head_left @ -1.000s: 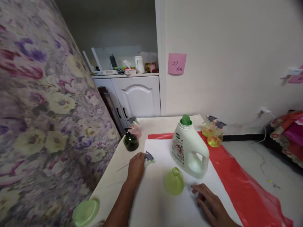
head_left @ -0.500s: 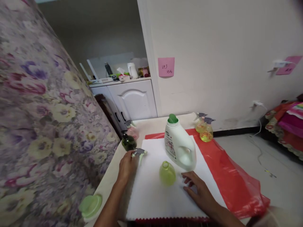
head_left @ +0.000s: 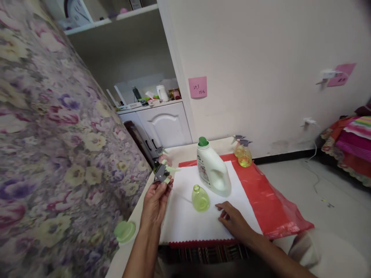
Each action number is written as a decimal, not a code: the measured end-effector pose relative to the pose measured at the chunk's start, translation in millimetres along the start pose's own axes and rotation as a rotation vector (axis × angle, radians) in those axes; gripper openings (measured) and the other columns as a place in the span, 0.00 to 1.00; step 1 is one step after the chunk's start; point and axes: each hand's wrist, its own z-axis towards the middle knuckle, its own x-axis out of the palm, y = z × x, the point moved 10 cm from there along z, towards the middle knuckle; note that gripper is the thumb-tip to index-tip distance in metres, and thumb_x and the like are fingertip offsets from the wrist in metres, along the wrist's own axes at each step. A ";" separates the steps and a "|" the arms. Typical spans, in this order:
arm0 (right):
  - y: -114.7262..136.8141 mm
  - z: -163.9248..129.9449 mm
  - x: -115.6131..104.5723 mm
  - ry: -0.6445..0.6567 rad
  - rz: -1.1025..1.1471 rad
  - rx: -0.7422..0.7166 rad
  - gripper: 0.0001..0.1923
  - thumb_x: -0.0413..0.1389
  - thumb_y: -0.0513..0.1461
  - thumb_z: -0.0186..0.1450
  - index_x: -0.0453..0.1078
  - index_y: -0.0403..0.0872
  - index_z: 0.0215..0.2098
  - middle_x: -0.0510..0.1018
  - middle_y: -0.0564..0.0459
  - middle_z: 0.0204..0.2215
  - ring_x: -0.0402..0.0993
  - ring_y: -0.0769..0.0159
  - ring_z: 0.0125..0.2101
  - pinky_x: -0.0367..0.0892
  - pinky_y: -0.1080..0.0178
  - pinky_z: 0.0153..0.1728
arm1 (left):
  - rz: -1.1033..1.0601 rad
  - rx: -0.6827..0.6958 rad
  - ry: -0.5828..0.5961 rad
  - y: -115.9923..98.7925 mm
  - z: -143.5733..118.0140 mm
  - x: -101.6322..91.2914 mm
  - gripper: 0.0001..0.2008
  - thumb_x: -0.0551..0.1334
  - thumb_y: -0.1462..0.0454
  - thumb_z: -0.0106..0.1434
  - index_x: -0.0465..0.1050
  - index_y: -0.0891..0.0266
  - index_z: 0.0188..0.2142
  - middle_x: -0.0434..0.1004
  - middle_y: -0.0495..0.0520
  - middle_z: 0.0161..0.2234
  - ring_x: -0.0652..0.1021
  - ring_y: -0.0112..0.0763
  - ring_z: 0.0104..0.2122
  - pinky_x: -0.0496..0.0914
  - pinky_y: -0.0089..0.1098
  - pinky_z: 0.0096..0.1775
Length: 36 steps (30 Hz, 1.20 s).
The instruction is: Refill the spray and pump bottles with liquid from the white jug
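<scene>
My left hand (head_left: 158, 197) is closed on a grey and pale-green trigger sprayer head (head_left: 162, 173), raised above the table's left side. Its thin clear dip tube slants down toward the yellow-green bottle (head_left: 200, 199). That bottle stands with its neck uncovered on the white sheet (head_left: 185, 227). To the bottle's right, my right hand (head_left: 234, 222) hovers low over the sheet, fingers loosely bent and apart, holding nothing. Behind the bottle stands a large white-green detergent jug (head_left: 214, 170), a green piece in its mouth.
Two spray bottles with yellow liquid (head_left: 245, 157) stand at the back right on red plastic sheeting (head_left: 269, 208). A pink spray bottle (head_left: 165, 158) is at the back left, with a dark bottle mostly hidden by the sprayer. A green-lidded tub (head_left: 124, 231) sits at the left edge.
My left hand has lifted the sprayer head and turned it, so its tube now shows. My right hand stays beside the bottle. The whole view has shifted slightly.
</scene>
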 end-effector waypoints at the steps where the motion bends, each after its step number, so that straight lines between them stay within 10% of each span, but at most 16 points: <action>1: 1.6 -0.7 -0.8 0.003 -0.002 -0.005 0.22 0.52 0.31 0.58 0.66 0.51 0.51 0.72 0.52 0.39 0.72 0.68 0.32 0.71 0.63 0.33 | -0.008 0.036 0.030 -7.2 -3.8 12.1 0.17 0.72 0.68 0.48 0.74 0.64 0.39 0.81 0.54 0.37 0.80 0.27 0.35 0.74 0.26 0.41; 12: 10.0 -2.5 -0.9 0.028 -0.037 -0.037 0.24 0.51 0.30 0.58 0.65 0.51 0.52 0.72 0.52 0.39 0.73 0.66 0.33 0.71 0.61 0.36 | 0.214 0.361 0.097 -48.1 -15.1 89.5 0.19 0.70 0.66 0.52 0.73 0.61 0.45 0.78 0.52 0.43 0.77 0.32 0.44 0.65 0.38 0.54; 36: -1.3 31.9 7.3 -0.061 0.013 -0.001 0.32 0.63 0.35 0.52 0.64 0.50 0.55 0.72 0.47 0.51 0.68 0.54 0.51 0.64 0.50 0.52 | 0.419 0.057 0.085 80.3 -19.1 38.2 0.22 0.69 0.60 0.52 0.70 0.61 0.47 0.79 0.55 0.44 0.78 0.38 0.44 0.70 0.38 0.48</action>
